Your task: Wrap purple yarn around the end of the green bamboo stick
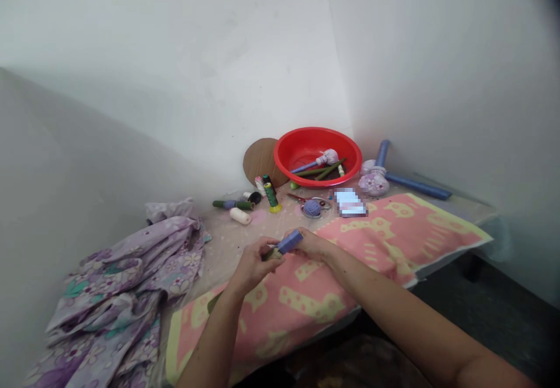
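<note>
Over the front edge of the table I hold a green stick whose far end is wrapped in blue [290, 241]. My left hand [257, 264] is closed around its green part, just below the blue wrapping. The stick's lower end [213, 303] shows past my left forearm. At the blue end, my right hand [310, 244] has its fingers curled against the wrapping, some of them hidden behind it. Beneath both hands lies a pink and yellow patterned cloth [306, 300]. Beyond them is a ball of blue yarn [312, 208] beside scissors [324, 202].
A red basin [280, 157] holding sticks stands at the back, before a round brown board [258, 163]. Thread spools [272, 195] and a blue-wrapped green stick [231, 205] lie left of it. Floral fabric [118, 283] is heaped left; blue-handled padded mallets [374, 182] lie right.
</note>
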`<state>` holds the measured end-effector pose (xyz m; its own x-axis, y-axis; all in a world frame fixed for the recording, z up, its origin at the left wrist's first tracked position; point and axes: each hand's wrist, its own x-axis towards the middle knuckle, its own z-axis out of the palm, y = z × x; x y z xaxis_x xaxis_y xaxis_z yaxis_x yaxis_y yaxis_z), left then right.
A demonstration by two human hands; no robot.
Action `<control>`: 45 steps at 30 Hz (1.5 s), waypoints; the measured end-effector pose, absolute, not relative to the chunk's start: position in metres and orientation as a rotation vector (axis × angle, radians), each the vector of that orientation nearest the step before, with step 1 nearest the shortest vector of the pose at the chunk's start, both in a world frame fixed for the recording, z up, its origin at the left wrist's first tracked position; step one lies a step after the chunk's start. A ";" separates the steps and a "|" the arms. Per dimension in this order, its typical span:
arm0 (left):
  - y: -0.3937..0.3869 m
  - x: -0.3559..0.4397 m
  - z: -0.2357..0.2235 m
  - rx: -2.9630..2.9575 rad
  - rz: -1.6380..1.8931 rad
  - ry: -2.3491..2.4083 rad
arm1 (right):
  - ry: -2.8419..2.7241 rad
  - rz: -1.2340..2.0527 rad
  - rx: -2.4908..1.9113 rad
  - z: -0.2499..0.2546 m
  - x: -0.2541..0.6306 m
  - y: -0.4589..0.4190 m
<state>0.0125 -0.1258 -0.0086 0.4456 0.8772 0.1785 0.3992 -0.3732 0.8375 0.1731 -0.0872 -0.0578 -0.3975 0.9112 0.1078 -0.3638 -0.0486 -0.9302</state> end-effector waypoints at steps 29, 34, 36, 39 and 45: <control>-0.106 0.008 -0.011 1.787 0.938 1.096 | -1.717 0.966 -0.674 -0.075 0.166 -0.077; -0.099 0.006 -0.020 1.853 0.951 1.131 | -1.743 0.850 -0.699 -0.073 0.166 -0.081; -0.097 0.005 -0.023 1.885 0.950 1.137 | -1.744 0.810 -0.712 -0.070 0.166 -0.083; -0.096 0.005 -0.026 1.941 0.962 1.134 | -1.765 0.744 -0.722 -0.066 0.167 -0.086; -0.096 0.004 -0.033 2.140 1.011 1.200 | -1.850 0.604 -0.752 -0.067 0.167 -0.086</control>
